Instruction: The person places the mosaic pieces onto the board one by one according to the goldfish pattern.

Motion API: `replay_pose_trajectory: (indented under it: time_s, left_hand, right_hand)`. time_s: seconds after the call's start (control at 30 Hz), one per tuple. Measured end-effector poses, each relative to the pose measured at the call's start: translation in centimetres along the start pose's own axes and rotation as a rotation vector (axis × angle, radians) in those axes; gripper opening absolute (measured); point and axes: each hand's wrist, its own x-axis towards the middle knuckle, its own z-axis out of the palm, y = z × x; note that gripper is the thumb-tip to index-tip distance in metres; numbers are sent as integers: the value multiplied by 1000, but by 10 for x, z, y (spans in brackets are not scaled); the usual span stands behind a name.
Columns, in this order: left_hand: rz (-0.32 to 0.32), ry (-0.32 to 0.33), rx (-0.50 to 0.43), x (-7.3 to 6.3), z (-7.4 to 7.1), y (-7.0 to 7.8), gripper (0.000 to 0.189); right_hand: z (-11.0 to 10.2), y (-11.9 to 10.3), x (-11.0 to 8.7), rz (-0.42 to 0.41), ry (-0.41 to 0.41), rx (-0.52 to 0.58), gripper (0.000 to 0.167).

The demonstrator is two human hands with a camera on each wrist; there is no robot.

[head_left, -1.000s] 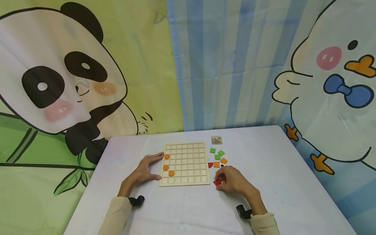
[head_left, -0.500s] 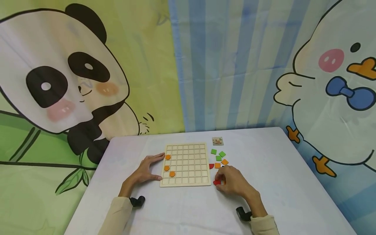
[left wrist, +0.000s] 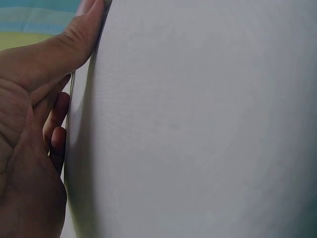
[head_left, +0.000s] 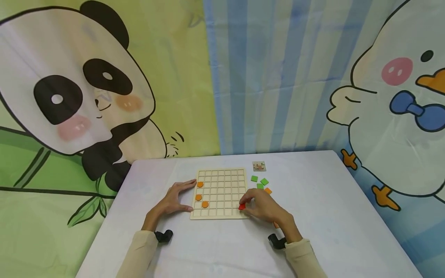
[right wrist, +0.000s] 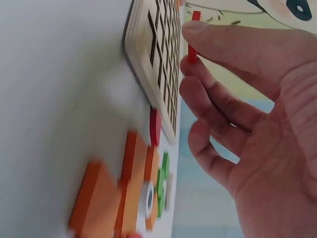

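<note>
1 brd (head_left: 221, 195), 3 orng discs (head_left: 198, 197), 3 grn sqs (head_left: 264, 181).

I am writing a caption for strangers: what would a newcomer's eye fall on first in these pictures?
In the head view, probably the big panda on the cloth at left, then the white bird at right. The red piece pinched by the right hand stands out at the board's right side, as do three orange discs near its left edge.

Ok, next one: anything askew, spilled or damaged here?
Nothing stands out. The board lies flat with three orange discs on it. The green tiles to its right sit at mixed angles, but look merely loose. The right hand pinches a red piece.
</note>
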Motion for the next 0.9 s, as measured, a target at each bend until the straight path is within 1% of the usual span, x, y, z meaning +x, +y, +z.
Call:
replay_pose_trajectory:
  time_s: [0.17,0.33,0.47,0.63,0.8,0.9]
  left_hand:
    - [-10,5,8,0,1,0,109]
    - [1,1,-8,-1,0,3,109]
    - [-3,-3,-17,-2,0,5,109]
    - [-19,-1,-6,-1,-1,4,109]
    - [-18,-7,-8,0,-2,2,109]
    - [-15,-4,-9,-1,-2,2,109]
  right_hand:
    - [9,-2,26,-54,-32,5,18]
    - [20,-4,44,-59,-56,17,18]
    - [28,-7,52,-56,-47,-6,19]
    - [35,-11,61,-44,-45,-36,24]
    - [41,-15,65,-18,-62,-54,21]
    - [43,-16,67,-40,-59,-65,21]
